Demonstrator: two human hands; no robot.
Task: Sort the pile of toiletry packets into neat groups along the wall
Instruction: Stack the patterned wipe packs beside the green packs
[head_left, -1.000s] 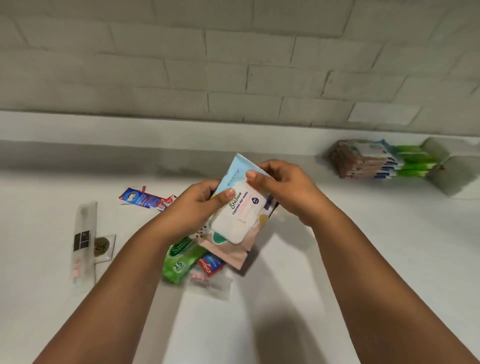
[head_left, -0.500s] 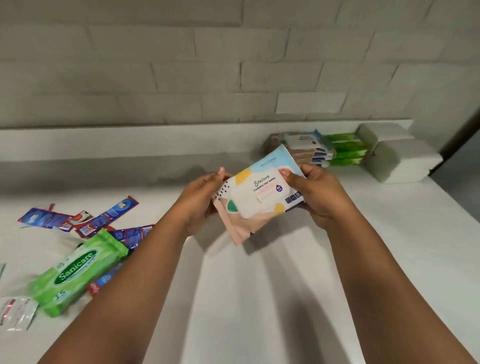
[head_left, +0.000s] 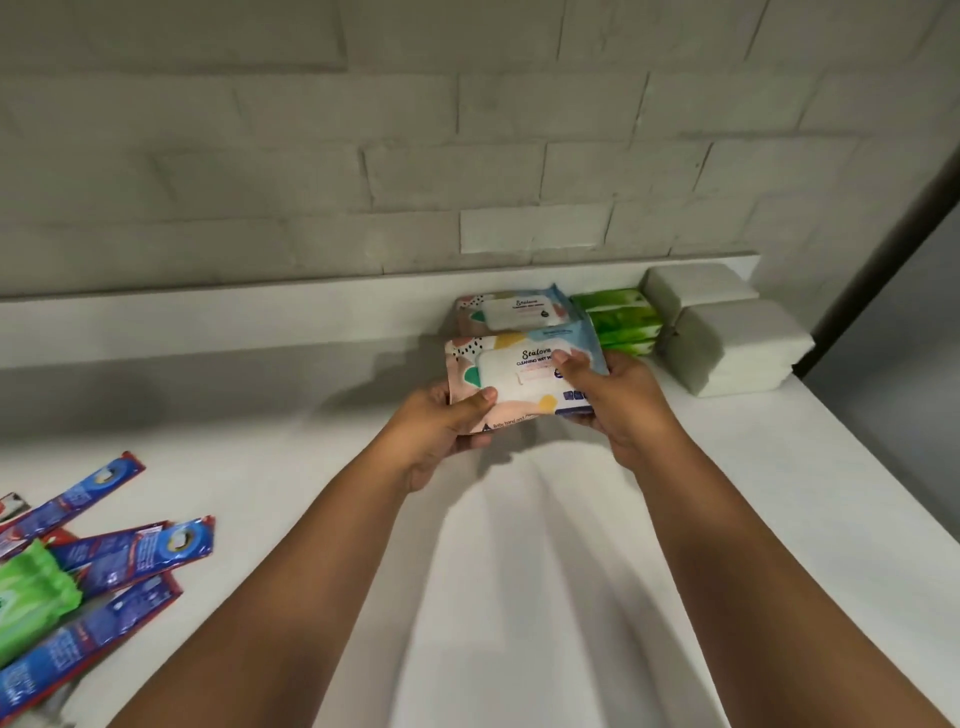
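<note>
Both hands hold a pastel wet-wipes packet (head_left: 519, 376) with a white flap, and at least one more pink packet lies under it. My left hand (head_left: 441, 434) grips its left end, thumb on top. My right hand (head_left: 610, 395) grips the right end, thumb on the flap. The packet hovers just in front of a stack of matching wipes packets (head_left: 514, 312) by the wall. Green packets (head_left: 621, 319) are stacked right of that stack.
White tissue blocks (head_left: 727, 332) sit at the far right near the counter's edge. At the left lie several blue and red toothpaste sachets (head_left: 119, 556) and a green wipes packet (head_left: 26, 597). The white counter (head_left: 519, 571) runs along a brick wall.
Both hands carried the wipes packets right and away from me, up to the stack by the wall. The loose pile now lies at the far left of view.
</note>
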